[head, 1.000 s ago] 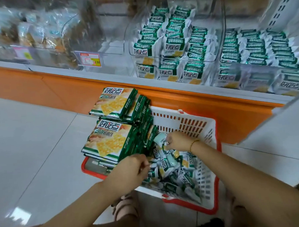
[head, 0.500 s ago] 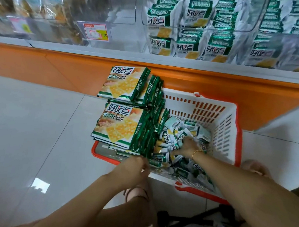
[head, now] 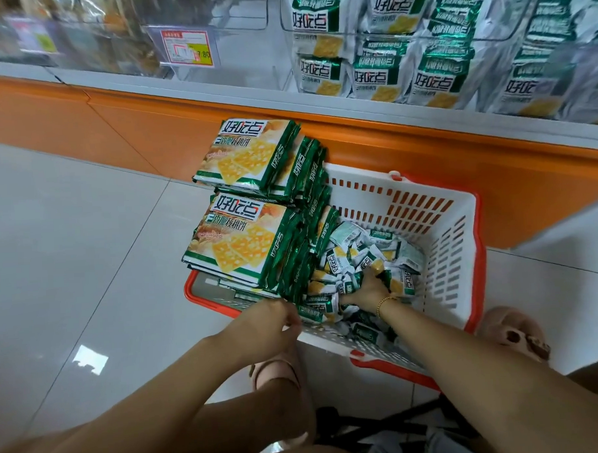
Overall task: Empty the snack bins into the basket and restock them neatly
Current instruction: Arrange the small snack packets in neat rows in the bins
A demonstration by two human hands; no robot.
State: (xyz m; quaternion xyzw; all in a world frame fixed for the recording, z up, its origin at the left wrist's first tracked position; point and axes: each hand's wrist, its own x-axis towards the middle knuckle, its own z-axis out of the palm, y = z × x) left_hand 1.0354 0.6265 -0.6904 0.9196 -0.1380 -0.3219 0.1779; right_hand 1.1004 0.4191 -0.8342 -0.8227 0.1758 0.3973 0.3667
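A loose heap of small snack packets (head: 360, 258) lies in the bottom of the basket (head: 442, 240), a white slatted one with an orange-red rim that stands on the floor (head: 69, 253). The right hand (head: 369, 290) is sunk into the heap with its fingers buried among the wrappers, so whether it grips any of them cannot be told; a beaded gold bracelet (head: 385, 303) circles its wrist. The left hand (head: 271, 327) sits at the basket's near rim with fingers curled, just beside a packet, and what it holds, if anything, is hidden.

Two stacks of large flat packs (head: 240, 249) fill the basket's left end, one behind the other, and overhang the left rim. Their green, white and yellow fronts read "好吃点" and "香脆核桃饼" above pictured square biscuits. More packs stand on edge between the stacks and the heap. Beyond the heap, toward the right and far walls, the slatted sides show bare.

The basket's far side lies close to the orange base (head: 459, 157) of the shelf. Above it, clear snack bins (head: 347, 36) hold rows of small packets printed with the same "好吃点" mark. To their left a price tag (head: 187, 48) on a clear front reads "7.80". Pale glossy tiles stretch away to the basket's left; a sandalled foot (head: 514, 333) rests by its right corner.
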